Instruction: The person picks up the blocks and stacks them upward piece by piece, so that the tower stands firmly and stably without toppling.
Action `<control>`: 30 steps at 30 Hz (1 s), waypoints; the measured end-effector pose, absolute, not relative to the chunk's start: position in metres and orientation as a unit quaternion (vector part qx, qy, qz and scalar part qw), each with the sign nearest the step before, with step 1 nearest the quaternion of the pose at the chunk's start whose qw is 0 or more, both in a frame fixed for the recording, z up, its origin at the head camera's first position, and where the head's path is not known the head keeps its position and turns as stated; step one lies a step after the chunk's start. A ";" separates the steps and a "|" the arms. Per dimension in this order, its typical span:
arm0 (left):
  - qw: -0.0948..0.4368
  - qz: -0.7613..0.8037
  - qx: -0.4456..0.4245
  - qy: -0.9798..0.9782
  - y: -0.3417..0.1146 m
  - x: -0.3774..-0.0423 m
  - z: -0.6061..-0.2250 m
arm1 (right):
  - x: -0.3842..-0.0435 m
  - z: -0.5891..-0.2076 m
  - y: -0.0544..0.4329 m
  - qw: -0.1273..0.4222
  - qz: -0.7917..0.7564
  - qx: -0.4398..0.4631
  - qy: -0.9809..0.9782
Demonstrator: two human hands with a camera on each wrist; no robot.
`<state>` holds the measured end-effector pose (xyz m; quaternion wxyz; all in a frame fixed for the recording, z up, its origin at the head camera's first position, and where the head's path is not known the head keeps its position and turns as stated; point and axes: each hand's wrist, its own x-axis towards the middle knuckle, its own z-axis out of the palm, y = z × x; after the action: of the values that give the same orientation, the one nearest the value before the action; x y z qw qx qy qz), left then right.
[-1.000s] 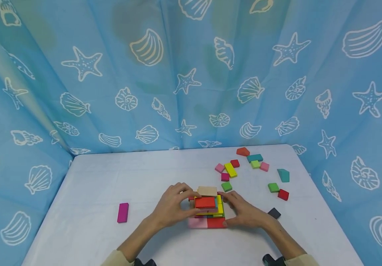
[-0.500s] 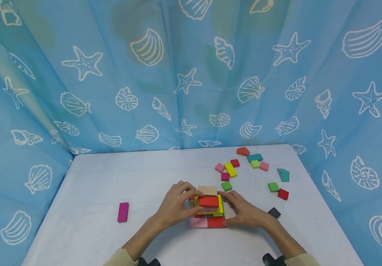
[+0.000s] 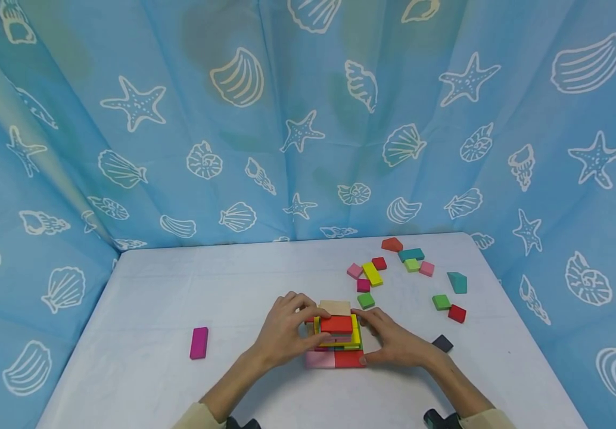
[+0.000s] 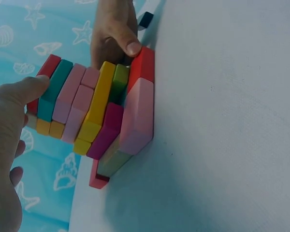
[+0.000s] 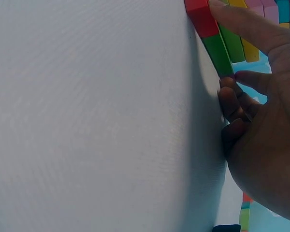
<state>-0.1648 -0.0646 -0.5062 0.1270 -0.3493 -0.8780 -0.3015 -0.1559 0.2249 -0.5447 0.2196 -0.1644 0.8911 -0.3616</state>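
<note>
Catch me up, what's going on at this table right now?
A person's left hand pinches the red top block of a layered building-block stack, while the right hand braces the stack's right end, thumb on a red bottom block. Most loose blocks lie beyond and to the right; a magenta block sits alone at left.

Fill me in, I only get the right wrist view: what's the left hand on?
Observer: Left hand pinches the red block on top of the stack.
Operator: Anything on the table to the person's left of it?
Observer: One magenta block, lying alone.
Operator: And on the side facing the person, what's left of the red base block?
Observer: A pink block, right against it.
</note>
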 end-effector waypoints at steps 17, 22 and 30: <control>-0.151 -0.374 -0.240 -0.883 -0.185 -0.176 -0.491 | -0.157 -0.546 0.225 0.231 -0.364 -0.150 0.890; -0.207 -0.323 -0.164 -0.909 -0.246 -0.168 -0.502 | -0.155 -0.545 0.224 0.233 -0.367 -0.152 0.888; -0.220 -0.312 -0.092 -0.920 -0.293 -0.158 -0.515 | -0.157 -0.546 0.225 0.235 -0.366 -0.149 0.888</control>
<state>-0.1578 -0.2925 -0.5152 -0.2203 -0.0920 -0.9195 -0.3121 -0.1572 0.2245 -0.5461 0.2354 -0.1487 0.8881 -0.3658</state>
